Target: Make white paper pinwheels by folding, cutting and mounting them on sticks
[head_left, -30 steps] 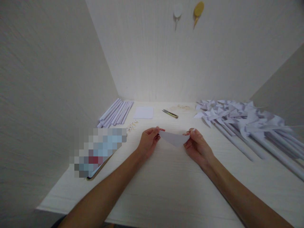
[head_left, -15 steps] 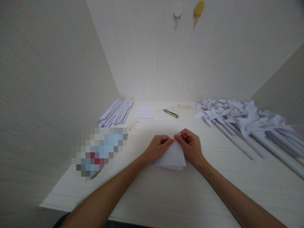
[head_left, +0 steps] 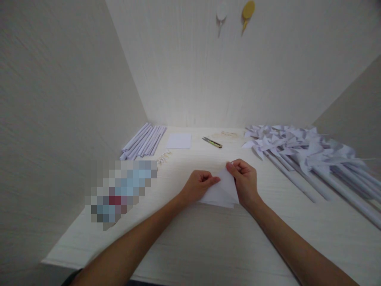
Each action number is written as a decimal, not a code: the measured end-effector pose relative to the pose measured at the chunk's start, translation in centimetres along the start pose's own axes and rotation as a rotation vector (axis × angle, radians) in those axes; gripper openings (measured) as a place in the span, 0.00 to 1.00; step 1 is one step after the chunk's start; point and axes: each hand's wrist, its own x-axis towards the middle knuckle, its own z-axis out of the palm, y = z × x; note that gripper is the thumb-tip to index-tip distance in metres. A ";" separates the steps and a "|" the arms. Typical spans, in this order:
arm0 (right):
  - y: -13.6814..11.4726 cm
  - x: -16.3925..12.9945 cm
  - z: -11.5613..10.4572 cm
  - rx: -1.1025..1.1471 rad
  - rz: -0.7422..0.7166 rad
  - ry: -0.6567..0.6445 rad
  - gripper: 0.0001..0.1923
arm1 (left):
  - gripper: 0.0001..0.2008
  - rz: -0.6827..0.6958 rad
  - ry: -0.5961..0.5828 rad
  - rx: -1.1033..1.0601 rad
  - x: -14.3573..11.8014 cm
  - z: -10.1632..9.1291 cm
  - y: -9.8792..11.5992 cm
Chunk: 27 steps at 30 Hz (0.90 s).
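Note:
Sheets of white paper (head_left: 222, 190) are between my hands, just above the near middle of the table. My left hand (head_left: 198, 184) pinches their left side between thumb and fingers. At the upper right corner, my right hand (head_left: 245, 176) is closed on the paper too. The lower edges of the sheets lie slightly out of line, so more than one layer shows. My palms hide part of the sides.
Paper pinwheels (head_left: 297, 147) on white sticks are heaped at right. Thread snips (head_left: 212, 142), square white paper (head_left: 178, 141), rolled paper sticks (head_left: 143, 141) and small twisted bits (head_left: 163, 157) lie farther back. A blurred-out object (head_left: 127, 190) rests at left. Hooks (head_left: 248, 10) are on the wall.
My right hand has moved slightly right and up with the paper corner, away from my left hand. The paper has shifted right and its layers are fanned a little apart.

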 end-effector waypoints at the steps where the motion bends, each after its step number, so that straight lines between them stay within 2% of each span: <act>1: -0.1 0.0 0.0 0.010 0.007 -0.004 0.15 | 0.20 0.001 -0.004 -0.001 0.0 0.0 0.0; 4: 0.0 0.1 0.0 0.028 0.050 -0.070 0.16 | 0.19 0.014 -0.006 0.000 -0.2 0.0 -0.1; 9: 0.3 -0.2 0.3 -0.065 0.146 -0.276 0.15 | 0.17 0.035 -0.005 0.004 -0.4 0.0 -0.1; 14: 0.3 -0.3 0.6 -0.144 0.120 -0.317 0.16 | 0.17 0.063 -0.018 0.095 -0.5 -0.1 0.1; 19: 0.5 -0.1 0.2 -0.263 0.027 -0.180 0.16 | 0.16 0.040 -0.001 0.062 -0.3 0.1 0.2; 27: -1.1 1.5 -1.2 -0.050 0.022 0.258 0.19 | 0.14 -0.050 -0.019 -0.005 -0.1 -0.4 -0.2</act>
